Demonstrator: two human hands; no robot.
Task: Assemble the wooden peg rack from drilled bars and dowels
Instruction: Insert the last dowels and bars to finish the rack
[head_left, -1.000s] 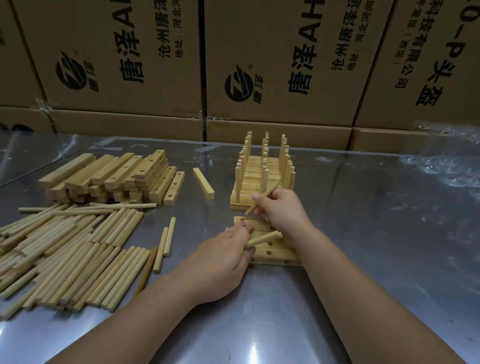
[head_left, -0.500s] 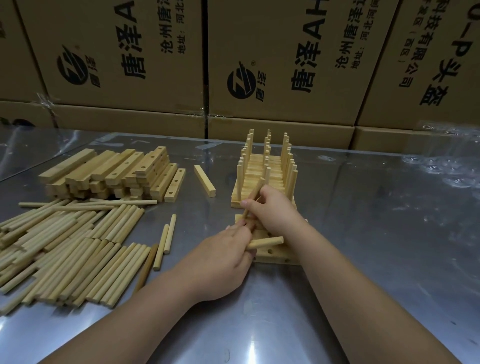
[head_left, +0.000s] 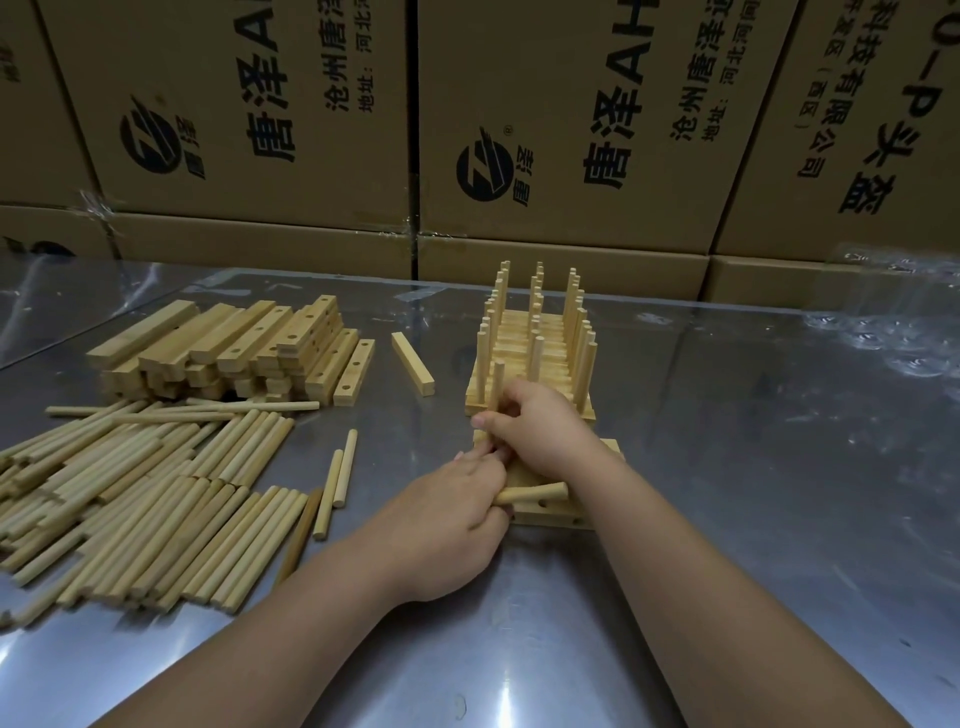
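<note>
Person's left hand (head_left: 447, 525) grips a dowel (head_left: 537, 491) lying crosswise, tip pointing right, over the drilled bars (head_left: 571, 514). The right hand (head_left: 543, 434) pinches a second dowel (head_left: 498, 376), upright, seemingly at the bars' far edge.

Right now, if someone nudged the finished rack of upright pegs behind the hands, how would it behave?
The finished rack would probably slide, not tip: its base lies flat and wide on the shiny metal table. Being small bare wood, it looks stiff and light. Pushing high on the thin pegs might loosen one; their fit is not visible.
</note>
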